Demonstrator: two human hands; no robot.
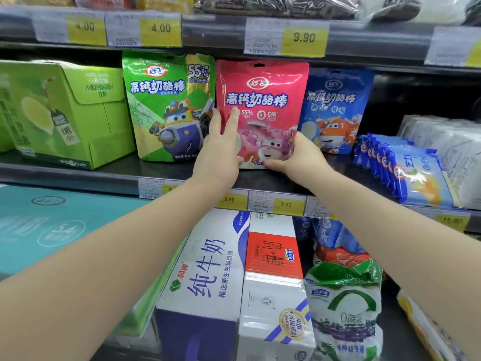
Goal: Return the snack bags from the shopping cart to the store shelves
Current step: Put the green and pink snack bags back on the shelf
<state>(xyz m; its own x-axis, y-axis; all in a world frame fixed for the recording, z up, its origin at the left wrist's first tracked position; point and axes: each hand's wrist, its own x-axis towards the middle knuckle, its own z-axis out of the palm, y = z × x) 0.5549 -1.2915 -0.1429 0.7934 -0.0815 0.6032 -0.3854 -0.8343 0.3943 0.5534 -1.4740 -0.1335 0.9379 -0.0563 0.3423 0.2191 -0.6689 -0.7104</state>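
In the head view, the person has a pink snack bag (263,110) standing upright on the middle shelf (109,173), between a green snack bag (166,105) on its left and a blue snack bag (335,108) on its right, close to both. The left hand (221,147) lies flat against the bag's lower left front with fingers spread and extended upward, steadying rather than clasping; the right hand (299,155) grips the bag's lower right corner, thumb beneath the bottom edge and fingers wrapped around the side. The step in hand looks like seating the bag in its slot, and doing it well probably means pushing the base back until it sits squarely on the shelf, keeping the front facing out and level with its neighbours, then letting go one hand at a time so the pouch does not tip forward. Several things cannot be made out: the shopping cart is not in view, so how many bags remain is unknown; the bag's base is hidden behind both hands, so whether it rests fully on the shelf is unclear; and the price tags (286,204) below are partly covered by the arms.
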